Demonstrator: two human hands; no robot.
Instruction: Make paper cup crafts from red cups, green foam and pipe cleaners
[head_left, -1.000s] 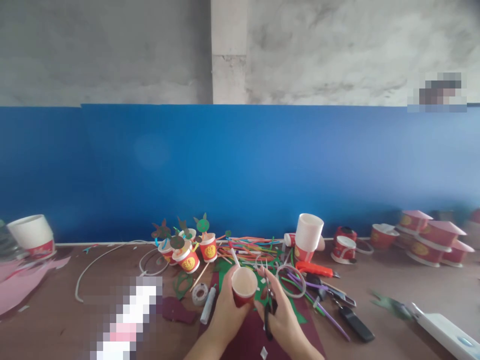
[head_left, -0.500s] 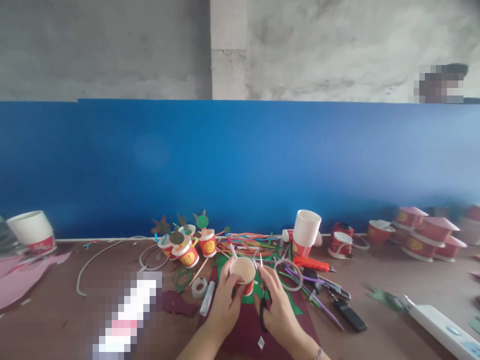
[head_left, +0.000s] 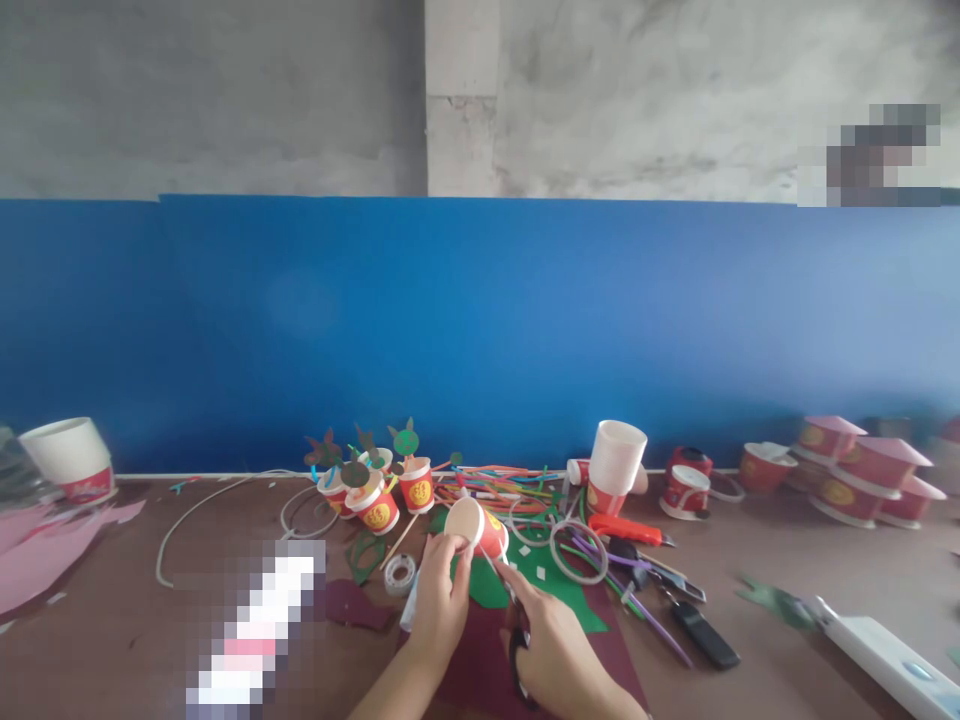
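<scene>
A red and white paper cup (head_left: 491, 536) lies tilted in my left hand (head_left: 444, 592), its mouth facing up and to the left. The fingers of that hand are closed on its rim. My right hand (head_left: 546, 640) grips a pair of scissors (head_left: 518, 640) with black handles, their blades reaching up to the cup's side; whether they cut into it I cannot tell. Under both hands lie green paper (head_left: 559, 592) and a dark maroon sheet (head_left: 480, 650), with small white scraps on the green.
Decorated paper cups (head_left: 375, 508) stand behind on the left, beside a tape roll (head_left: 400, 573). Colourful pipe cleaners (head_left: 502, 485) lie at the back. To the right are stacked white cups (head_left: 616, 460), an orange utility knife (head_left: 626, 529) and a black key fob (head_left: 703, 632). A blue partition (head_left: 480, 330) rises behind.
The cup has turned from mouth up to tilted on its side, its printed wall now facing right. My right hand has brought the scissors down and against the cup.
</scene>
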